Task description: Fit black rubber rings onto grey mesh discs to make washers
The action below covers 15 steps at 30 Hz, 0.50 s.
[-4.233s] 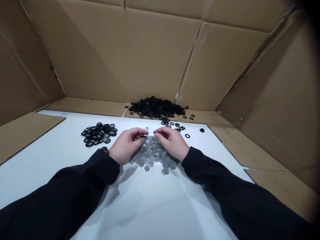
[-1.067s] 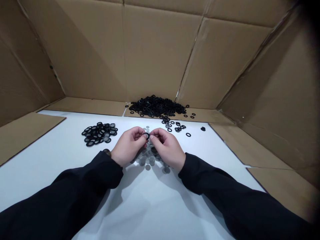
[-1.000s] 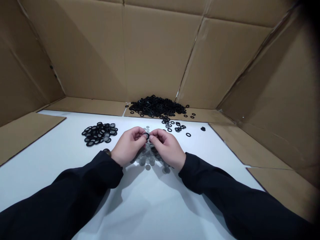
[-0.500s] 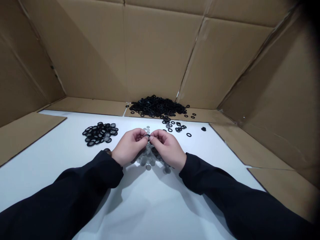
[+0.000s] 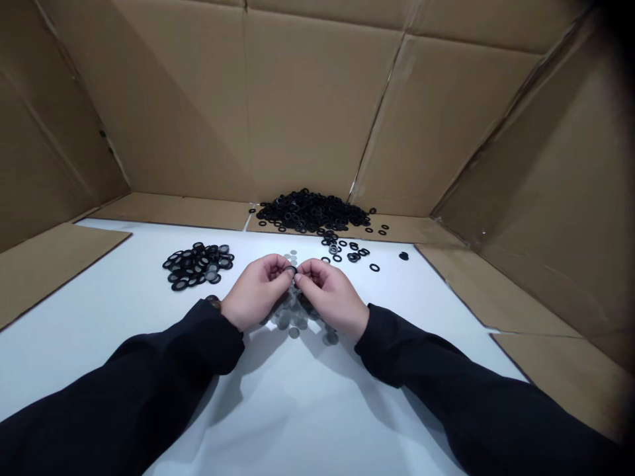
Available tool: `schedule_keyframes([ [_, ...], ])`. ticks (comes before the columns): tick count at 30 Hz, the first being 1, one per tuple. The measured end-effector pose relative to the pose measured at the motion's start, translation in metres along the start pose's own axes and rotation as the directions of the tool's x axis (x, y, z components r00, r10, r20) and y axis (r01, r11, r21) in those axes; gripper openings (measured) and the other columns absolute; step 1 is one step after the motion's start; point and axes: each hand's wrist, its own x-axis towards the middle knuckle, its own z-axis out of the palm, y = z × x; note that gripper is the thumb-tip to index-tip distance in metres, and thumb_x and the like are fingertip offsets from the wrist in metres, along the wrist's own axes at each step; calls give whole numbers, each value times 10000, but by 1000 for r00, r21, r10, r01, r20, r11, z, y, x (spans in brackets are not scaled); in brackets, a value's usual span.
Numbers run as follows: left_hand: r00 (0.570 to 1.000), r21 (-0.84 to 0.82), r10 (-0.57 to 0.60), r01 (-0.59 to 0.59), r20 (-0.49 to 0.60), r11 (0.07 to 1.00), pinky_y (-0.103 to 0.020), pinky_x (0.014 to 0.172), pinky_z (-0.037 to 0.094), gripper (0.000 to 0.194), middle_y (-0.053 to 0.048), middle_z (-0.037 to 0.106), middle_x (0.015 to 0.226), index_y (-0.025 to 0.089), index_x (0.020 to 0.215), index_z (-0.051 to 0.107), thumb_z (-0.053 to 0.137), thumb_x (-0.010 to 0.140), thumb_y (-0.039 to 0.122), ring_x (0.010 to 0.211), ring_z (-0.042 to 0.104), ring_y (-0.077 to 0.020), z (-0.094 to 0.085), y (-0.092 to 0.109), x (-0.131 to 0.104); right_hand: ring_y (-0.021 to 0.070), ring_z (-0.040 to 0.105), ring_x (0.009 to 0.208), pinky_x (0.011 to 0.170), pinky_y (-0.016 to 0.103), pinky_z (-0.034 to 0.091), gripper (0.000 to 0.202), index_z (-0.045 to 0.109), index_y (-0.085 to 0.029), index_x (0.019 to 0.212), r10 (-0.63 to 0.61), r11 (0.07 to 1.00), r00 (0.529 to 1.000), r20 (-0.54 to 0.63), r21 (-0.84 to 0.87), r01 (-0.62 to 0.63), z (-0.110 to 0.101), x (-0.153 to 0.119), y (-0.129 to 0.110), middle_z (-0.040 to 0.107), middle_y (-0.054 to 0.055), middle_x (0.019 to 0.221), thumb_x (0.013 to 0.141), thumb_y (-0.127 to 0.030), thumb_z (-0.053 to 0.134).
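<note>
My left hand (image 5: 260,287) and my right hand (image 5: 332,294) meet at the middle of the white table. Between their thumbs and fingertips they pinch one small black rubber ring (image 5: 293,269). Most of it is covered by the fingers, and whether a disc sits in it I cannot tell. Below the hands lies a scatter of thin grey mesh-like discs (image 5: 294,332), partly hidden by my palms. To the left is a pile of black rings with grey discs in them (image 5: 198,266).
A large heap of black rings (image 5: 312,211) lies at the back against the cardboard wall (image 5: 317,99). Several loose rings (image 5: 374,268) are spread in front of it, right of centre. A small dark clump (image 5: 403,256) lies farther right. Cardboard strips (image 5: 496,291) edge the white table (image 5: 297,423).
My fingertips have shifted slightly around the black ring, with the right thumb a little lower. Both hands otherwise stay in place, and the piles look the same.
</note>
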Motion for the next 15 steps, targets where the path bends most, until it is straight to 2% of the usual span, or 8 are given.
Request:
schedule_keyframes([
  [7,999,61,6,-9,50,998,-211,504,372,136,31,517,642,164,802,562,599,801,295,555,460,-90,-2,-1,1,121,499,629,577,249,403,155,583,-187,834,-54,997,998,-12,-63,53,-2,-1,3,553,-17,702,863,-338,561],
  [15,990,59,-68,61,125,996,-205,450,335,148,11,537,588,165,746,572,628,785,296,504,475,-95,-4,-2,2,125,513,657,600,250,420,158,591,-189,866,-100,995,990,-99,-10,100,1,-3,7,572,-6,762,870,-344,564],
])
